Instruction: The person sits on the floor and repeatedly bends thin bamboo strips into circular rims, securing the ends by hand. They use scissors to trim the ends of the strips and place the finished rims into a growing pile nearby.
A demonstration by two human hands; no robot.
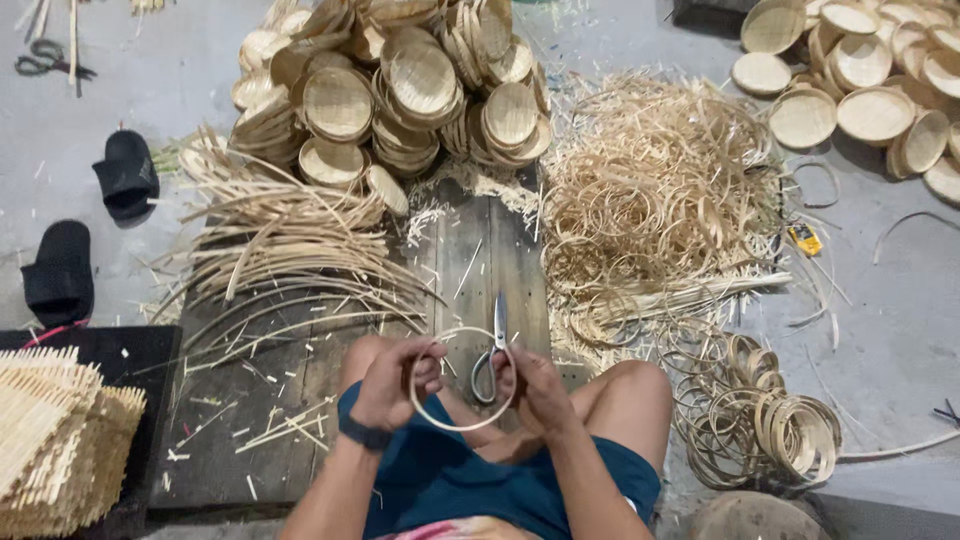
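Centrally, a thin bamboo hoop [462,378] was pinched at either side by the left hand [392,382] and right hand [532,385]; steel scissors [492,350] seemingly lay on the rough wooden boards [480,250] beyond.

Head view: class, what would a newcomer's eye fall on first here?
First, the left hand and right hand holding a thin bamboo ring over the lap, with scissors on the wooden board just beyond. Next, the heap of round woven trays at top centre, and the tangle of bamboo strips to its right.
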